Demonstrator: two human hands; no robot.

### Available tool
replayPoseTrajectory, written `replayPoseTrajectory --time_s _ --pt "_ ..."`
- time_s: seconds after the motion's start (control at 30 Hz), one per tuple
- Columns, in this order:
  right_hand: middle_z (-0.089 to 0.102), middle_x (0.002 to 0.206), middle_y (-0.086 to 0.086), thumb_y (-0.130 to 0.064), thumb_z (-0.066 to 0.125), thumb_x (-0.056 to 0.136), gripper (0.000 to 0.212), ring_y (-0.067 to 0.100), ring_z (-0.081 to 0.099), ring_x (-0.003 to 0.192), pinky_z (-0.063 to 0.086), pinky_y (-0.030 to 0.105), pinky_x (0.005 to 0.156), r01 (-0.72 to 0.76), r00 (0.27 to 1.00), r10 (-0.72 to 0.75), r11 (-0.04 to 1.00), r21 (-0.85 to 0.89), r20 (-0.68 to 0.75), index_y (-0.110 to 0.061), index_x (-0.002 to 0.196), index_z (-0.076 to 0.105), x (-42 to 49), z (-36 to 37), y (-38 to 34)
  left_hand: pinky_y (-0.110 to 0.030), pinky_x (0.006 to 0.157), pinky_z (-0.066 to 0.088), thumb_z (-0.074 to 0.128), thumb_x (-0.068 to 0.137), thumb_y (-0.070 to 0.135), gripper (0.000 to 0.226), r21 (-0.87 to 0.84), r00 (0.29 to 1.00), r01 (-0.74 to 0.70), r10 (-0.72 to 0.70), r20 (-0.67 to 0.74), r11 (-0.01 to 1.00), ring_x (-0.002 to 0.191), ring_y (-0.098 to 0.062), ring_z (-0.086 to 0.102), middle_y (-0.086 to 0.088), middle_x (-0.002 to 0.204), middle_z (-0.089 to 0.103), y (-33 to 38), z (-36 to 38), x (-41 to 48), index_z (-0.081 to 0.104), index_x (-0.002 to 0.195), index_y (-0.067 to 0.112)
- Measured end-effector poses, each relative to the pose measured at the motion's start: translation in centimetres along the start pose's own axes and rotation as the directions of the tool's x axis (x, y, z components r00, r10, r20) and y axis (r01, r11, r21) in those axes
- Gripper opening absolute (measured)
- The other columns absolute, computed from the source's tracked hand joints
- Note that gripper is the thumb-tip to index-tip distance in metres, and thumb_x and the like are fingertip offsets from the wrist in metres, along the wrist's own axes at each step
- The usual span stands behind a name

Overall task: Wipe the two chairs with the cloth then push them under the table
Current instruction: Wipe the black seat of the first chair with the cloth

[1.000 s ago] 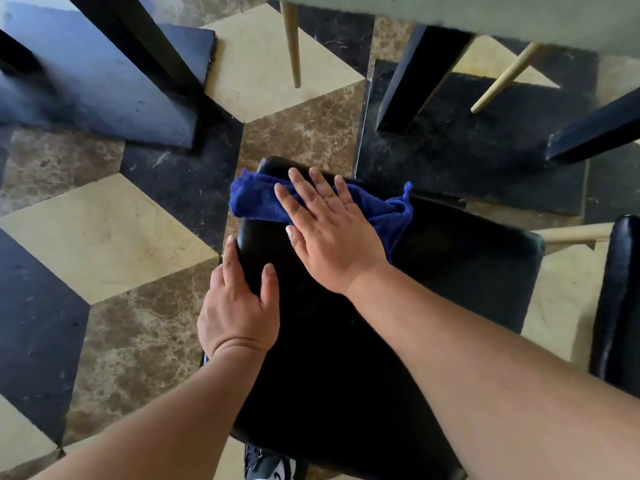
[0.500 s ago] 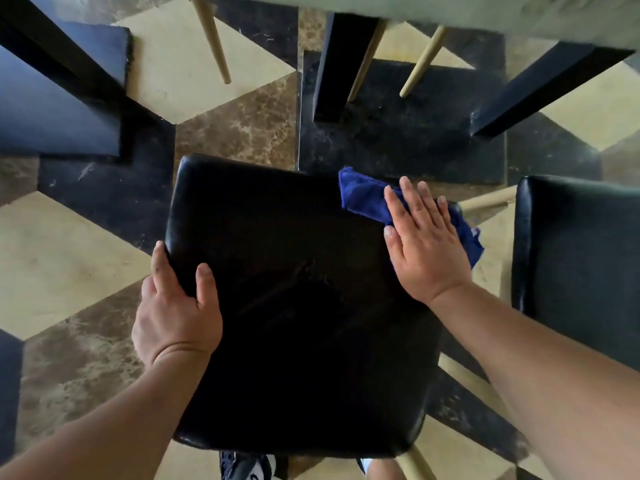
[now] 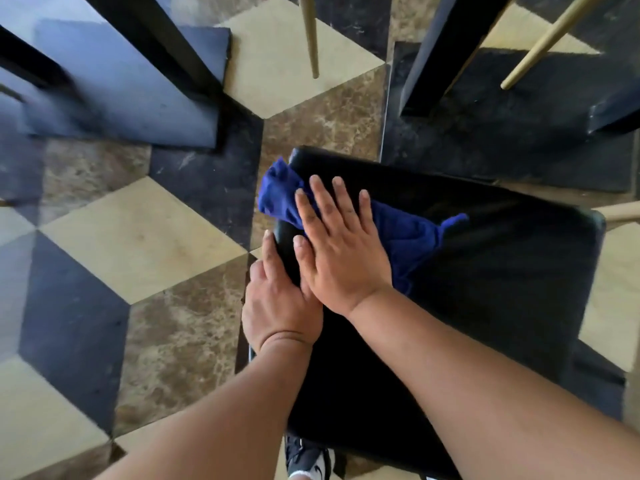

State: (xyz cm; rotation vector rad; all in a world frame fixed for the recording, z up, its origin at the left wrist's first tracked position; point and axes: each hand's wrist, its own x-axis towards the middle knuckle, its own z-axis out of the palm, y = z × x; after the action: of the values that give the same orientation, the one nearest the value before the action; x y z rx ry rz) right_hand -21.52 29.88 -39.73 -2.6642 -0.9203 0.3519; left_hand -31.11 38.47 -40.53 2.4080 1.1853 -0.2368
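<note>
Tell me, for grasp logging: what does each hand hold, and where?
Right hand presses on the middle of the blue cloth; left hand grips the left edge of the chair seat.

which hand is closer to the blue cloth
Right. The right hand lies flat on the cloth, pressing it onto the chair seat. The left hand holds the seat's left edge, just short of the cloth.

right hand (image 3: 341, 251) covers the middle of the cloth (image 3: 408, 233); forearms (image 3: 485, 375) hide the near edge of the seat (image 3: 502, 271); shoe (image 3: 308, 457) half under it; table legs (image 3: 433, 53) run off the top edge.
</note>
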Motion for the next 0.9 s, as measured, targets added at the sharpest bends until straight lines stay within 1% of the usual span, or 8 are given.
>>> replayPoseTrajectory --time_s 0.13,0.3,0.37,0.43,0.57,0.73,0.83,0.9 --pt "0.015 0.176 0.006 -0.047 0.025 0.11 0.064 0.032 0.005 0.162 0.001 0.058 0.129 0.156 0.987 -0.155 0.988 -0.017 0.046 -0.019 0.167 0.024 2.1 0.7 -1.8 -0.037 0.081 0.037 0.036 0.104 0.066 0.071 0.041 0.999 0.015 -0.016 0.039 0.999 0.124 -0.025 0.062 0.003 0.156 0.048 -0.9 0.2 0.8 0.01 0.166 0.043" --pt "0.014 0.177 0.004 -0.043 0.024 0.111 0.06 0.029 0.006 0.163 0.0 0.052 0.13 0.158 0.986 -0.157 0.987 -0.014 0.056 -0.021 0.167 0.023 0.9 0.2 -0.1 -0.04 0.08 0.037 0.023 0.106 0.07 0.06 -0.013 1.0 0.015 -0.015 0.003 1.0 0.119 -0.029 0.063 0.0 0.149 0.054 0.0 0.7 -0.4 0.016 0.162 0.047" --pt "0.014 0.176 0.006 -0.042 0.024 0.111 0.06 0.029 0.008 0.163 0.002 0.05 0.131 0.166 0.984 -0.165 0.986 -0.014 0.062 -0.021 0.167 0.022 -0.2 -0.2 1.2 -0.041 0.08 0.036 0.018 0.103 0.073 0.066 -0.026 1.0 -0.002 0.002 -0.024 1.0 0.119 -0.033 0.063 -0.004 0.148 0.056 0.2 0.9 -0.7 0.02 0.162 0.043" --pt "0.014 0.176 0.006 -0.04 0.027 0.112 0.059 0.028 0.009 0.163 0.004 0.05 0.131 0.153 0.986 -0.15 0.988 -0.032 0.068 -0.022 0.167 0.022 -1.9 -0.6 3.2 -0.043 0.08 0.037 0.023 0.101 0.07 0.071 -0.012 0.999 -0.024 0.023 -0.025 1.0 0.12 -0.038 0.062 -0.008 0.15 0.056 0.1 0.8 -0.6 0.022 0.164 0.038" --pt "0.012 0.177 0.004 -0.037 0.034 0.111 0.059 0.027 0.009 0.163 0.006 0.05 0.131 0.084 0.995 -0.079 0.993 -0.083 0.057 -0.024 0.168 0.021 -7.3 -1.9 8.6 -0.046 0.079 0.037 0.024 0.103 0.068 0.069 -0.003 0.998 -0.058 0.058 -0.035 0.998 0.116 -0.044 0.063 -0.012 0.149 0.056 -0.2 0.7 -0.7 0.016 0.166 0.04" --pt "0.009 0.177 0.003 -0.039 0.028 0.112 0.06 0.023 0.002 0.163 0.001 0.046 0.132 -0.102 0.992 0.115 0.975 -0.2 0.056 -0.028 0.168 0.01 -13.7 -3.8 15.4 -0.048 0.08 0.038 0.022 0.104 0.068 0.068 -0.008 0.998 -0.048 0.048 -0.04 0.999 0.116 -0.043 0.063 -0.011 0.15 0.055 -0.4 0.4 -0.8 0.012 0.166 0.041" --pt "0.008 0.177 0.002 -0.04 0.025 0.112 0.061 0.022 0.0 0.163 0.001 0.046 0.132 -0.201 0.975 0.216 0.955 -0.217 0.049 -0.03 0.168 0.005 -15.7 -4.7 17.5 -0.046 0.078 0.038 0.021 0.104 0.069 0.069 -0.004 0.998 -0.05 0.05 -0.043 0.999 0.115 -0.043 0.062 -0.011 0.149 0.054 -0.5 0.4 -0.9 0.012 0.166 0.04" --pt "0.007 0.178 0.004 -0.043 0.022 0.112 0.06 0.023 -0.001 0.163 0.004 0.05 0.132 -0.265 0.96 0.279 0.938 -0.225 0.034 -0.029 0.168 0.005 -15.8 -4.8 17.1 -0.046 0.077 0.038 0.02 0.104 0.069 0.07 0.004 0.997 -0.058 0.058 -0.044 0.998 0.116 -0.043 0.062 -0.012 0.149 0.054 -0.5 0.6 -0.9 0.012 0.167 0.038"
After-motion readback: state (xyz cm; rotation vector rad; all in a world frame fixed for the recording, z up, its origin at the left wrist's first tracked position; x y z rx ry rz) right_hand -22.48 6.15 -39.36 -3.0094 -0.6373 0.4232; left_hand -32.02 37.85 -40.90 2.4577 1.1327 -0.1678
